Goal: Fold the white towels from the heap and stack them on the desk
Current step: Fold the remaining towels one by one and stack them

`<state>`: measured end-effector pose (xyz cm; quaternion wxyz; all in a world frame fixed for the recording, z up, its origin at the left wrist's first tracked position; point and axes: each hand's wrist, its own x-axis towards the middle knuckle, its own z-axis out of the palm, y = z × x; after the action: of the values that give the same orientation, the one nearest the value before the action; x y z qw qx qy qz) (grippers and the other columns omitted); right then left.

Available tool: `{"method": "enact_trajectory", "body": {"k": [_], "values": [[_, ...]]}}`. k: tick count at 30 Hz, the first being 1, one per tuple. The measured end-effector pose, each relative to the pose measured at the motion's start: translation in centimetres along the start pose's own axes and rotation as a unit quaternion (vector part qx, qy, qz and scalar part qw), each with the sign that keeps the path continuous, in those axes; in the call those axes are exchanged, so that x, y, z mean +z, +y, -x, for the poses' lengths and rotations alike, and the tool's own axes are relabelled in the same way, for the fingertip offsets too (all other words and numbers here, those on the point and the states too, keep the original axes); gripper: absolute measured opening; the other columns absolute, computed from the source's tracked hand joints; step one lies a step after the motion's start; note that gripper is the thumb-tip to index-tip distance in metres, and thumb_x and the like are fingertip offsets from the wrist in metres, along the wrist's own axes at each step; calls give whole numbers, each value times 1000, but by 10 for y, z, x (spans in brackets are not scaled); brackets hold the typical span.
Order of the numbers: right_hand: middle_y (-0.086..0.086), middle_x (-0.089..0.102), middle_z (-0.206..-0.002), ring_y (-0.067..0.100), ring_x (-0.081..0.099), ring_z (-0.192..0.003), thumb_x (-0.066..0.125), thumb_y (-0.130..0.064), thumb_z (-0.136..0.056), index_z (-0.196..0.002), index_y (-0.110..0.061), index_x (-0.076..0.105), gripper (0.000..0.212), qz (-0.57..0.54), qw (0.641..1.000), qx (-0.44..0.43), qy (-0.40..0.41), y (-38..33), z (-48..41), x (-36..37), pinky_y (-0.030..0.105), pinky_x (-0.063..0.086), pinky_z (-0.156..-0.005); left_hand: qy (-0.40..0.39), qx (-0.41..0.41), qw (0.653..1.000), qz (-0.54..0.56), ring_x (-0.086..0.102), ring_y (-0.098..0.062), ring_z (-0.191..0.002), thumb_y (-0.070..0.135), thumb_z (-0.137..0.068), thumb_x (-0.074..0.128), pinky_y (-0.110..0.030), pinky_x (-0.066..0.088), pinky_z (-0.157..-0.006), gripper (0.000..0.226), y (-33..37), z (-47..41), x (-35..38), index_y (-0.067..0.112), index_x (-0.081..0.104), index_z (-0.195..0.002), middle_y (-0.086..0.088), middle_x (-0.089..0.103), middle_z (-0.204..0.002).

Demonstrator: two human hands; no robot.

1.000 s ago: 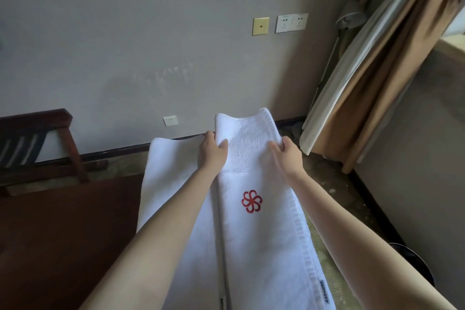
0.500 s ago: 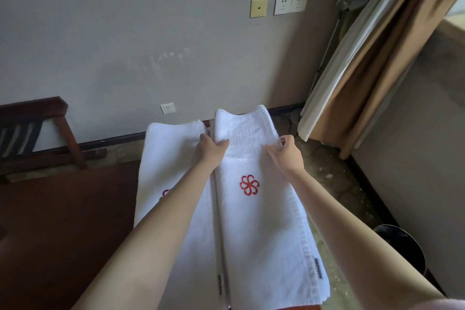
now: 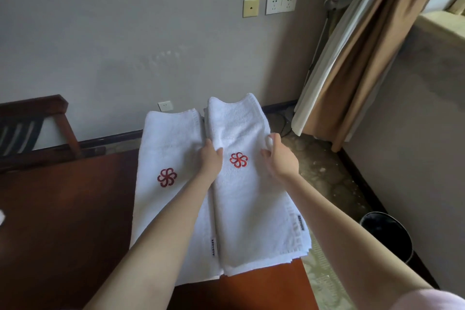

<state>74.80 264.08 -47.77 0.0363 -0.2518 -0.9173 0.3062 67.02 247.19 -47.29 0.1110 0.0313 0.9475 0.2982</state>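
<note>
Two long folded white towels lie side by side on the dark wooden desk (image 3: 63, 209), each with a red flower emblem. The right towel (image 3: 251, 209) hangs a little over the desk's right edge. My left hand (image 3: 210, 157) grips its left edge beside the emblem, thumb on top. At the towel's right edge, level with the emblem, my right hand (image 3: 279, 157) curls its fingers around the cloth. The left towel (image 3: 166, 143) lies flat and untouched, partly hidden under my left forearm.
A scrap of white cloth (image 3: 1, 218) shows at the frame's left edge. A wooden chair (image 3: 37, 123) stands behind the desk at the left. A dark bin (image 3: 387, 234) sits on the floor to the right. Curtains (image 3: 364, 58) hang at the right wall.
Both hands have slid along the right towel's edges from near its far end back towards me, to the emblem. The left towel's emblem has come into view.
</note>
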Motion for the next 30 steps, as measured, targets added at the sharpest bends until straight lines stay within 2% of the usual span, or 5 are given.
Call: {"method": "enact_trajectory", "body": {"k": [11,18,21,25,30], "values": [[6,52,-127,35,60,-98,48,-47,-94,-132,-17,36,50,-1,999,38,13,40,62,14,35,37,-66,21,-18,995,-100,62,-35,-99,54,-93,43,-33,41,-68,76,-17,65,25,7,17,-148,-15,64,-114],[8,47,-129,37,61,-85,39,-40,-99,-136,-16,32,45,71,997,-13,2,37,91,13,34,38,-58,12,17,980,-199,63,-32,-92,42,-99,39,-36,48,-72,74,-27,83,25,8,1,-152,-16,65,-110],[8,45,-130,33,56,-99,37,-38,-100,-142,-16,30,48,144,989,-23,20,34,96,7,38,44,-70,51,68,965,-247,44,-30,-123,43,-96,44,-41,38,-96,77,-26,91,23,14,1,-153,-12,42,-139],[6,27,-155,29,30,-139,37,-39,-99,-151,-19,24,58,186,973,-130,36,41,110,8,44,34,-103,66,315,907,-270,9,-22,-148,39,-96,44,-49,18,-115,64,-39,112,32,17,21,-152,-1,15,-160],[-9,6,-161,20,3,-149,24,-56,-99,-154,-28,13,64,134,981,-132,-42,61,126,16,42,13,-118,-53,259,914,-307,-19,-23,-146,52,-99,16,-51,0,-117,69,-63,128,48,16,-5,-153,-8,-16,-159]]}}
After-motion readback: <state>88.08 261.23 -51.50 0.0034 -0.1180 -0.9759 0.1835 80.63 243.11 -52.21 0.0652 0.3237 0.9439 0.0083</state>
